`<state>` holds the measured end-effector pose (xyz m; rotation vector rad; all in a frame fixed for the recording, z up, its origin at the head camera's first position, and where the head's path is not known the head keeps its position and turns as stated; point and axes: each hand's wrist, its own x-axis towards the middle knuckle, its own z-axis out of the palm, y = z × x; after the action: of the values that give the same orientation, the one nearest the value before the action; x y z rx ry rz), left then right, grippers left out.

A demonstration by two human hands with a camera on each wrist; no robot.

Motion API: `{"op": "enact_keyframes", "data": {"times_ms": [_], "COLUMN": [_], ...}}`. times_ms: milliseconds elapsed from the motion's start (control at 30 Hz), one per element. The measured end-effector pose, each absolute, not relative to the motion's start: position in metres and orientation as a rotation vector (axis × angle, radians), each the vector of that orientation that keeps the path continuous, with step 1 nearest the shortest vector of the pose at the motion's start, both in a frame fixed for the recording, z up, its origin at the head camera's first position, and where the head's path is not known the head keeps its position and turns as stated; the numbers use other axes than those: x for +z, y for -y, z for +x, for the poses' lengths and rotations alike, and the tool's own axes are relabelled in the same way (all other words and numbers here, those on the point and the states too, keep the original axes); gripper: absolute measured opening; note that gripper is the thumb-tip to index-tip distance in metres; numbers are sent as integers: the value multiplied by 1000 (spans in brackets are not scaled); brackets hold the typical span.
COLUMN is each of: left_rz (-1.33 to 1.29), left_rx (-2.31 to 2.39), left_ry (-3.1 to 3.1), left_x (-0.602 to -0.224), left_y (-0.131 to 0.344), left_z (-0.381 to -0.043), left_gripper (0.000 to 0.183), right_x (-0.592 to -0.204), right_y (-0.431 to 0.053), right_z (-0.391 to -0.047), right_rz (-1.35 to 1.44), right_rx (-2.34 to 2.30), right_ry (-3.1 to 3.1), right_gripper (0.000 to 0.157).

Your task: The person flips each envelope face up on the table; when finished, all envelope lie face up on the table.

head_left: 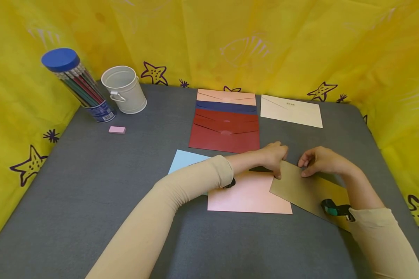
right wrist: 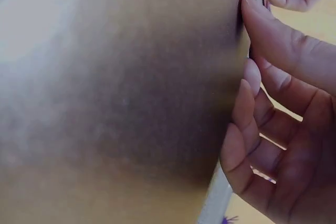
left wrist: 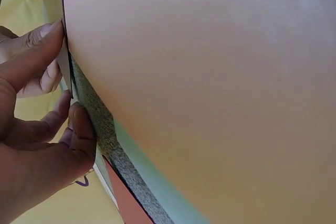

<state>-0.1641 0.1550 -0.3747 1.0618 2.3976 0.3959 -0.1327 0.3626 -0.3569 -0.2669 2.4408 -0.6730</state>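
A gold-brown envelope (head_left: 300, 190) is tilted above the right side of the table, its left end overlapping a pale pink envelope (head_left: 248, 193). My left hand (head_left: 274, 155) pinches its upper left corner, with the thumb in front. Farther along the same top edge, my right hand (head_left: 322, 161) holds it between thumb and curled fingers; in the right wrist view the gold-brown envelope (right wrist: 115, 103) fills most of the picture. Under my left forearm, a light blue envelope (head_left: 186, 159) is partly hidden. The pink envelope (left wrist: 210, 77) looms large in the left wrist view.
Behind lie overlapping envelopes: red (head_left: 223, 141), dark blue (head_left: 227, 107) and peach (head_left: 227, 95). A cream envelope (head_left: 291, 112) sits back right. At the back left stand a tub of pencils (head_left: 80, 87), a white bucket (head_left: 127, 93) and a pink eraser (head_left: 117, 130). Yellow cloth borders the table.
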Motion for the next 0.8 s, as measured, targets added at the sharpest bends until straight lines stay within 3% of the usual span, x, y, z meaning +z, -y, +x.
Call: {"op": "enact_keyframes", "data": {"times_ms": [300,800], "left_rz": [1037,455], "left_rx": [518,1411], "left_ry": [-2344,-1853], "left_x": [-371,-369], "left_y": [-154,-129], "left_z": [-168,-188], "left_gripper": [62,14], "right_x": [-354,-345], "right_y": [-361,-358], "right_z": [-132,-140], "right_rz": [-294,-262], "right_rx": [-823,-971], "right_ry": [-2368,-2584], "right_gripper": [26,17]}}
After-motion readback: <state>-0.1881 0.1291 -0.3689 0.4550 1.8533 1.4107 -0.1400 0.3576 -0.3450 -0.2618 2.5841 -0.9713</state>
